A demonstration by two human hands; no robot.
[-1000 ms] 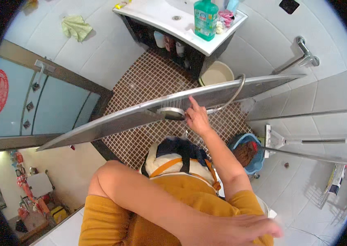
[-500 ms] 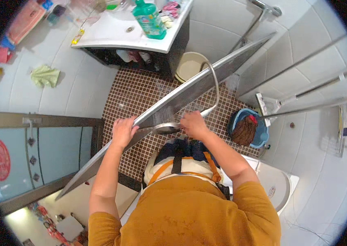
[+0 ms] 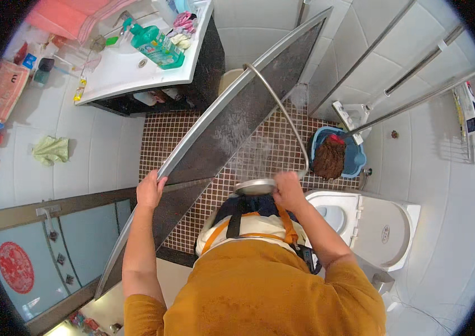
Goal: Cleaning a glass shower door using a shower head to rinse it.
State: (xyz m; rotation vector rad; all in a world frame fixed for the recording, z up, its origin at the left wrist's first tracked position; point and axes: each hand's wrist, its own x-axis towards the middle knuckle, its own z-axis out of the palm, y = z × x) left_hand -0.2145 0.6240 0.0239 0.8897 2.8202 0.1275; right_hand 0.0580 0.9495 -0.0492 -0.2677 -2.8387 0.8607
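A tall screen panel (image 3: 220, 131) with a grey metal frame and dark, wet-looking face stands tilted across the room, from the upper right to the lower left. My left hand (image 3: 150, 190) grips the frame's upper edge, thumb on the near side. In front of my waist, my right hand (image 3: 290, 192) is closed round the handle of a round shower head (image 3: 256, 186). Its spray face is hidden from this view. From that hand the metal shower hose (image 3: 282, 109) loops up and over the panel's top edge. Light streaks run down the panel's face.
A sink counter (image 3: 103, 78) bears a green pump bottle (image 3: 156, 47). At right are a blue basin (image 3: 355, 159) with a brown cloth (image 3: 330, 158), a mop (image 3: 355, 122) and a toilet with raised lid (image 3: 386, 232). A door (image 3: 75, 246) stands at left. The floor (image 3: 248, 157) is brown mosaic tile.
My view has turned and shifted, showing more of the toilet. The shower head has moved away from the panel, back toward my waist. My left hand still holds the frame.
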